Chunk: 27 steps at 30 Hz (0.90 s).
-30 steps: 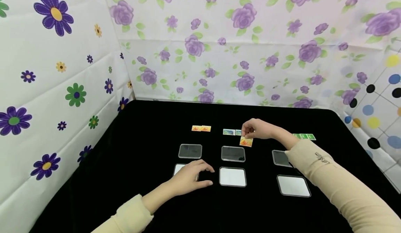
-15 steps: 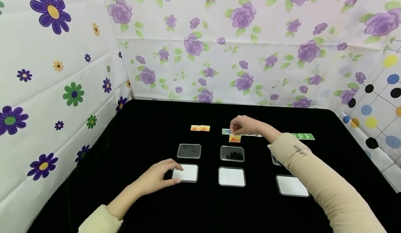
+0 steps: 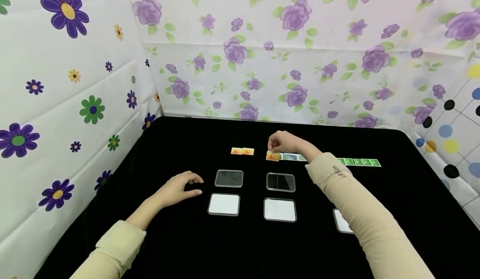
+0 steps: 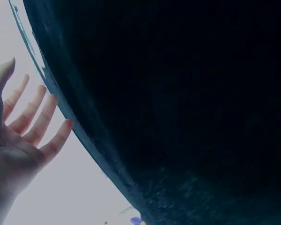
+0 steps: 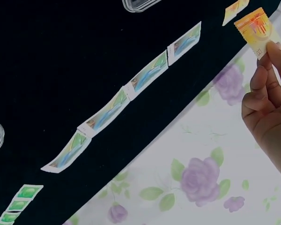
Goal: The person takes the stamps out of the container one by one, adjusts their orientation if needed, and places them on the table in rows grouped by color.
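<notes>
My right hand [image 3: 286, 141] pinches an orange-yellow stamp [image 5: 254, 28] between thumb and fingertips, over the left end of a row of blue-green landscape stamps [image 3: 290, 157]. The right wrist view shows that row [image 5: 147, 75] running diagonally, with the held stamp past its upper end. Two more orange-yellow stamps [image 3: 242, 151] lie side by side to the left of the right hand. My left hand [image 3: 178, 189] holds nothing, its fingers loosely bent and thumb apart, left of a clear plastic case [image 3: 229, 178] and a white-filled case [image 3: 223, 204].
Several green stamps [image 3: 358, 162] line up at the right. Another clear case [image 3: 281, 182] and a white-filled case [image 3: 280, 210] lie mid-table; a further white case [image 3: 341, 224] is partly covered by the right sleeve. Flowered cloth [image 3: 236, 83] stands behind the black tabletop [image 3: 240, 245].
The right hand has carried the orange-yellow stamp leftward and slightly back along the blue-green row. My left hand has drawn left, away from over the left white-filled case.
</notes>
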{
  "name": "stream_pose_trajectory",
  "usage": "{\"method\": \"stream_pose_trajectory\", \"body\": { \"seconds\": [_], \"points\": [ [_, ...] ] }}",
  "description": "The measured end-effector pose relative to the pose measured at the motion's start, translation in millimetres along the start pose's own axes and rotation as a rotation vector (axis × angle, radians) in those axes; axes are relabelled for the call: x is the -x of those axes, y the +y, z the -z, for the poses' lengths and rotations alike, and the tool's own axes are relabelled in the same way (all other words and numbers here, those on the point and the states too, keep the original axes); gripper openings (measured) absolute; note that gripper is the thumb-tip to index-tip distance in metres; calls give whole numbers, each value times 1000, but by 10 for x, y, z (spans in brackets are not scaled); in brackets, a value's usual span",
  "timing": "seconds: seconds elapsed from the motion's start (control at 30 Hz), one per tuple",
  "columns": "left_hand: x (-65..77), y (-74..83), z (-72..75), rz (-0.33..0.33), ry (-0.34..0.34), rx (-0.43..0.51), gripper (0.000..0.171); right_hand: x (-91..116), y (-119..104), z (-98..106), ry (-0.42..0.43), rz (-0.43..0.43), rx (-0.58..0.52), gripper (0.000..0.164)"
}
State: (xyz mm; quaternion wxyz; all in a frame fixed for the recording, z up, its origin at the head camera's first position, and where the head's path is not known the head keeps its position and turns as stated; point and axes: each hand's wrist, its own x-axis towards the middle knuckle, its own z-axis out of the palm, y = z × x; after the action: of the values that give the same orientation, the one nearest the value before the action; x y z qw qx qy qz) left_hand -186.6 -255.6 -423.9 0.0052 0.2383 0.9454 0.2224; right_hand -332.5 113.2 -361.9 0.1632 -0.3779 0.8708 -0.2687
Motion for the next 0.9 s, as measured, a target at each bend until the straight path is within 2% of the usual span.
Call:
{"method": "stream_pose_trajectory", "body": {
  "seconds": [0.07,0.3,0.5,0.63,0.9],
  "points": [
    [-33,-38,31,11,-16,-14,35,-51,18,-16,10,-2,5,4],
    [-44,-111,81,111,-150,-19,59,-198,100,-64,22,-57,41,6],
    [-50,-106,74,158,-169,-41,62,-329,204,-153,6,-84,12,4],
    [-84,-89,60,164,-200,-56,63,-389,262,-226,-12,-123,-2,4],
    [-135,-48,106,181,-245,-58,64,-542,239,-253,54,-156,19,5]
  ]
}}
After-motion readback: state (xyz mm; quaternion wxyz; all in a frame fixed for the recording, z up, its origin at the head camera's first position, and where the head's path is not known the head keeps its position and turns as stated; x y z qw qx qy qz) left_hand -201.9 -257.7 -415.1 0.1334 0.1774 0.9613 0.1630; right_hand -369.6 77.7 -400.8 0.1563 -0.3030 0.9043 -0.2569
